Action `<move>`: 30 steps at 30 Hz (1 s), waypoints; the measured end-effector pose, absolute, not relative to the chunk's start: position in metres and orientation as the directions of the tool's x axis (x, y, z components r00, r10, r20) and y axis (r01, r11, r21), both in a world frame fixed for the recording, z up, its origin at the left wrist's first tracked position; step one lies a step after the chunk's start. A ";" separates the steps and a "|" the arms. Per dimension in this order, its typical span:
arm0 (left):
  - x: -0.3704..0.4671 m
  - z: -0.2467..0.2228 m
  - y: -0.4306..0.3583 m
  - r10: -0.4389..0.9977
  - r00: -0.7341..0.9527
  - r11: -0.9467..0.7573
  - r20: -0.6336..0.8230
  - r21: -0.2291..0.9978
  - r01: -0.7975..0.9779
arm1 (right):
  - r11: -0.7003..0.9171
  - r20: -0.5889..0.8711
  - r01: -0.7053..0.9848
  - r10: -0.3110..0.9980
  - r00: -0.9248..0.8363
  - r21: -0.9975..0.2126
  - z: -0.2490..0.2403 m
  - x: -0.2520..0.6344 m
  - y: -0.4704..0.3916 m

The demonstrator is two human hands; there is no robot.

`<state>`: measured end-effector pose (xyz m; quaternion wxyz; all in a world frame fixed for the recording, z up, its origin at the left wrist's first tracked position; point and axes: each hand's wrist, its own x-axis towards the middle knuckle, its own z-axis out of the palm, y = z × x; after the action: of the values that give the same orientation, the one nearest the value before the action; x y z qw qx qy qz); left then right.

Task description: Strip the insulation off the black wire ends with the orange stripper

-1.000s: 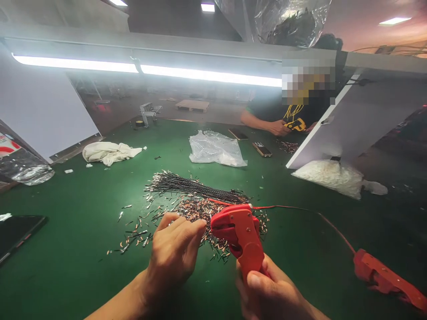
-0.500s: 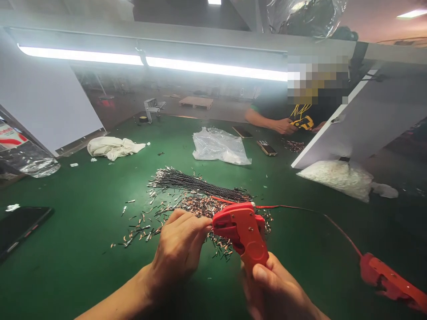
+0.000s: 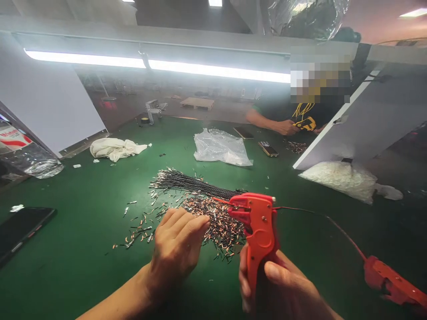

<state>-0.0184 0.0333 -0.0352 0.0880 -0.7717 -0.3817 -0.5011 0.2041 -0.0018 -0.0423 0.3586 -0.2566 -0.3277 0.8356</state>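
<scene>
Lower right: the right hand (image 3: 288,286) clamps its fingers on the stripper (image 3: 262,226), probably light and stiff, best gripped by the handle (image 3: 255,266). Lower centre: left hand (image 3: 178,244), fingers together, contents unclear. Beyond, mid-frame: clippings (image 3: 227,233), then wires (image 3: 190,183), likely springy.

Factory workshop, we'd say: we see a green-topped workbench (image 3: 83,253), tube lights (image 3: 216,71) above, a heap of wire offcuts (image 3: 222,229), red wire stripper (image 3: 261,229), co-worker (image 3: 282,110) across, wooden pallet (image 3: 197,102) on the floor behind.
</scene>
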 end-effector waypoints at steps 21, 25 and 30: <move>0.004 -0.052 0.015 0.347 0.564 -0.827 0.749 -0.038 0.560 | 0.011 -0.026 0.181 0.980 -0.200 -0.983 -0.043 0.197 0.005; 0.011 -0.055 0.011 0.312 0.564 -0.858 0.764 -0.029 0.513 | 0.189 0.075 0.433 0.961 -0.266 -0.881 -0.040 0.200 0.005; 0.016 -0.056 0.008 0.358 0.584 -0.865 0.729 0.023 0.501 | 0.366 0.198 0.595 0.923 -0.330 -0.715 -0.041 0.201 0.003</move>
<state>0.0162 0.0084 -0.0565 0.0928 -0.8850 -0.2425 -0.3864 0.2013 0.0025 -0.0410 0.3023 -0.4935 -0.7691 0.2710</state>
